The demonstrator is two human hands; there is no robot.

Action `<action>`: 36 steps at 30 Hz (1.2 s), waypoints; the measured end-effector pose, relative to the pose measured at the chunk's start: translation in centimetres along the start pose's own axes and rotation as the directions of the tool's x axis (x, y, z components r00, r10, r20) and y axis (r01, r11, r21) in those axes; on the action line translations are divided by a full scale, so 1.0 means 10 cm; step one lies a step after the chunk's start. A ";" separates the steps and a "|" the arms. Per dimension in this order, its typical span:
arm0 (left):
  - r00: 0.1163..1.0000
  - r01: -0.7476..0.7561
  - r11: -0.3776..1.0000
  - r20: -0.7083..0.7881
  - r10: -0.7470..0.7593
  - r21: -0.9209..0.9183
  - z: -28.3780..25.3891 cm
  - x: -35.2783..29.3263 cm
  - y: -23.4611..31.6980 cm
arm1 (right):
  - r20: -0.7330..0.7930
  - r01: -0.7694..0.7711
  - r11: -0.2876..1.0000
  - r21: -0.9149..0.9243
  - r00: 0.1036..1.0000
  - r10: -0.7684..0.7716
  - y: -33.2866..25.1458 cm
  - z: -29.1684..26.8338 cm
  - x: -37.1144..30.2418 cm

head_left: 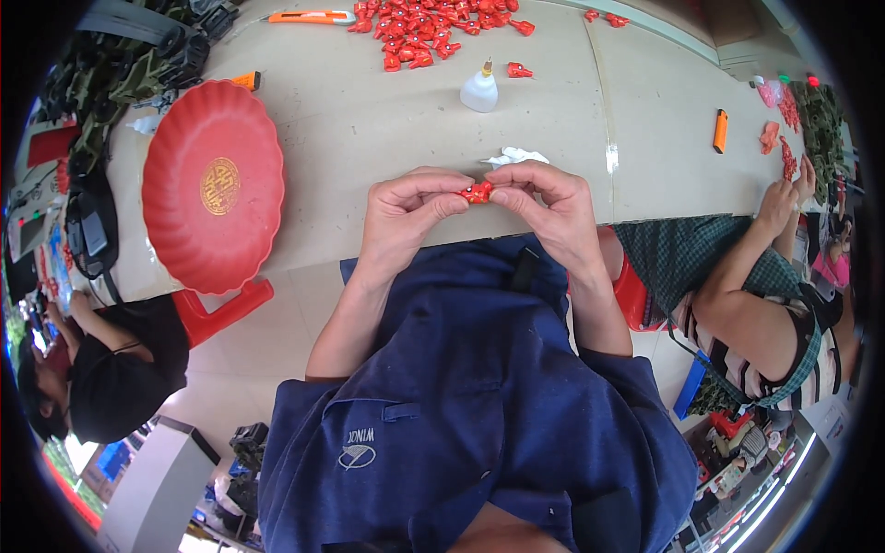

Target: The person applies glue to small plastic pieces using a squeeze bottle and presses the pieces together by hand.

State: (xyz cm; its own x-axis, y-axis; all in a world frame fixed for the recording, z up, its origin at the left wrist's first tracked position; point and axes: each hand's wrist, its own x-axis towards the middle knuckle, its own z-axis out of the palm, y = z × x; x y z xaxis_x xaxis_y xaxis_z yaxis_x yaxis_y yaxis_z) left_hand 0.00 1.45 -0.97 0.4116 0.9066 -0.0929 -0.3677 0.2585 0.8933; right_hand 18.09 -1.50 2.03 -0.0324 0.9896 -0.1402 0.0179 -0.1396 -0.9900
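Note:
Between my two hands, just over the table's near edge, is a small red plastic part (477, 193) with tiny dark and light spots. My left hand (412, 207) pinches its left end with thumb and fingertips. The thumb and forefinger of my right hand (550, 205) grip the other end. Right behind the part lies a crumpled white tissue (516, 157). Farther back stands a small white squeeze bottle (479, 89) with a narrow tip, and one loose red part (519, 70) rests beside it. A heap of similar red parts (419, 32) lies at the far side.
A red scalloped plate (263, 198) is on the left of the table. An orange cutter (309, 17) lies far back, an orange lighter (720, 131) to the right. Dark green parts (138, 83) crowd the far left. Co-workers sit on both sides; the right one's hands (784, 198) handle red pieces.

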 end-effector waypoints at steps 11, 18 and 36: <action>0.999 0.042 0.999 0.019 -0.042 0.003 0.12 0.01 0.04 | -0.017 -0.014 0.997 0.072 1.000 0.015 -0.02 -0.07 -0.03; 0.991 0.120 0.992 -0.066 -0.118 0.030 0.09 0.04 0.06 | -0.235 0.037 0.983 -0.178 0.969 -0.079 -0.24 -0.79 0.39; 0.946 0.094 0.812 -0.306 0.107 0.577 0.02 0.54 0.38 | -0.198 0.095 0.860 -0.502 0.955 -0.221 -0.23 -1.15 1.04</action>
State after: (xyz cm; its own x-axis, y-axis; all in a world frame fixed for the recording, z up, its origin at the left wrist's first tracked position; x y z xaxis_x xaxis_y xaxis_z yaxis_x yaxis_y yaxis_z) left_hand 1.01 7.27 2.00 0.0951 0.9874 -0.1264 0.2212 0.1029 0.9698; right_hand 29.22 9.53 3.01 0.1627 0.9828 0.0875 0.5141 -0.0088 -0.8577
